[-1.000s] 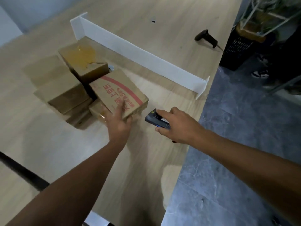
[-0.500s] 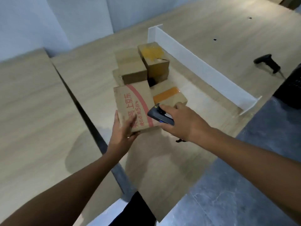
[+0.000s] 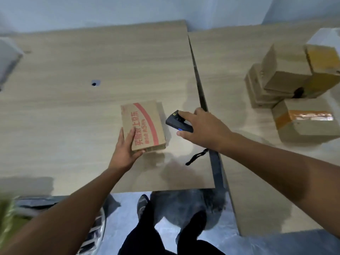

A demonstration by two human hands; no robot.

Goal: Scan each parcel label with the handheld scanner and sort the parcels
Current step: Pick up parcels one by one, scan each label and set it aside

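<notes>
A flat cardboard parcel (image 3: 145,124) with red print and a red stripe is over the left wooden table (image 3: 73,107). My left hand (image 3: 125,150) grips its near left corner, thumb on top. My right hand (image 3: 200,129) holds a dark handheld scanner (image 3: 176,122) just right of the parcel, its head pointing toward the parcel; a black wrist strap (image 3: 196,157) hangs below. No label shows on the parcel's top face.
A stack of several cardboard parcels (image 3: 294,83), some with orange tape, stands on the right table (image 3: 248,162). A dark gap (image 3: 202,96) separates the two tables. A small hole (image 3: 94,83) marks the left table. My legs and shoes (image 3: 165,227) are below.
My left hand has carried the red-printed parcel from the stack across the gap to the left table. My right hand with the scanner followed beside it. The view swung left.
</notes>
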